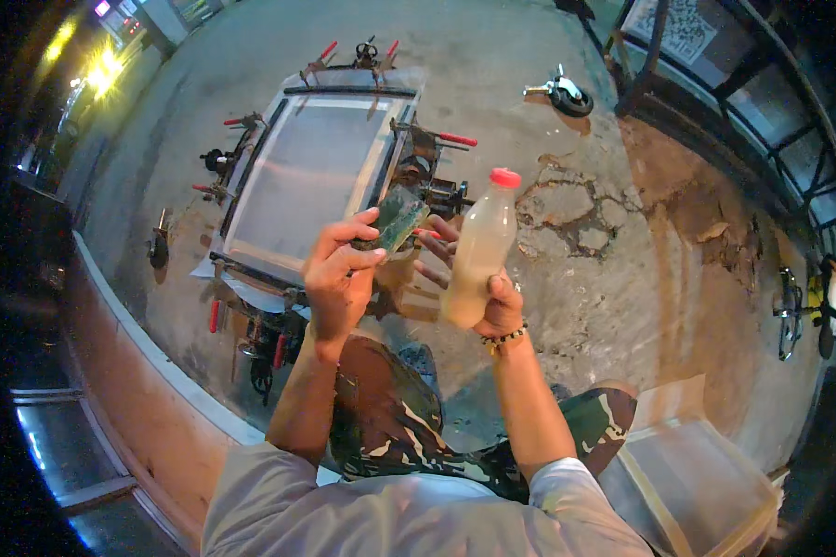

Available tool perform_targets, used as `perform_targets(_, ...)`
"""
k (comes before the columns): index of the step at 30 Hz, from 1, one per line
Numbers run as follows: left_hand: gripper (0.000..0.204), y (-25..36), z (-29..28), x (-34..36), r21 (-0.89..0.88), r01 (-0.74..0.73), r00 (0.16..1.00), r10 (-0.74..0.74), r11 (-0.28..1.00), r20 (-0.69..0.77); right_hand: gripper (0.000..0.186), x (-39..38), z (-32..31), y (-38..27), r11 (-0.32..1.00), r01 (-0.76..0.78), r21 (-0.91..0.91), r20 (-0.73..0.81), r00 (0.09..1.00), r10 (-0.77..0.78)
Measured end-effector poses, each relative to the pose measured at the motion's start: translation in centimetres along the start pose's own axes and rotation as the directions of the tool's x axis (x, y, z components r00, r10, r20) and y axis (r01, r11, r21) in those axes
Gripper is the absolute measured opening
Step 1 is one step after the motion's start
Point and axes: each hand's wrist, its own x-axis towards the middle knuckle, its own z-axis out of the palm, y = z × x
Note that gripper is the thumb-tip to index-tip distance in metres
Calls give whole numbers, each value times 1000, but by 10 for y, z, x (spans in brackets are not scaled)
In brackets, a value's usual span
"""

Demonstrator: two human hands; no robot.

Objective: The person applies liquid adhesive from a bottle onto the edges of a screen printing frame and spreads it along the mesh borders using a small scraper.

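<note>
My left hand [342,277] grips a small dark green, glossy, rectangular piece [398,218], its fingers wrapped on the near end. Just right of it my right hand [498,306] holds an upright plastic bottle [481,232] with a red cap and cloudy, pale liquid, some fingers spread behind it. Beyond both hands a rectangular frame with a translucent panel [297,167] lies on the ground, ringed by clamps [457,139] with red handles and black wheel fittings. My left hand overlaps its near right part.
A loose caster [568,97] lies at the upper right, another [160,243] left of the frame. A pale ledge [163,343] curves along the left, a black metal structure [632,74] stands upper right. A wrapped panel [678,473] is beside my right leg; the concrete floor [576,213] is cracked.
</note>
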Motion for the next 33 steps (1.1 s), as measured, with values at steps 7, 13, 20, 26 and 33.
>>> perform_targets(7,33,-44,4,35,93,-41,999,42,995,-14,104,45,-56,-24,999,-20,-28,-58,998,18)
perform_targets(13,31,-62,1,65,-14,-53,995,52,999,-82,106,84,-62,-45,952,-170,-255,-68,985,158)
perform_targets(20,30,-37,-32,73,-448,218,949,-295,867,-110,63,116,31,-40,861,-159,-484,133,959,252)
perform_targets(26,56,-25,-29,31,-450,454,761,-597,769,-252,55,105,48,-1,893,-109,-436,-97,993,74)
perform_targets(33,66,-104,17,29,-485,582,776,-625,653,90,54,177,2,31,630,8,-777,-78,991,-109)
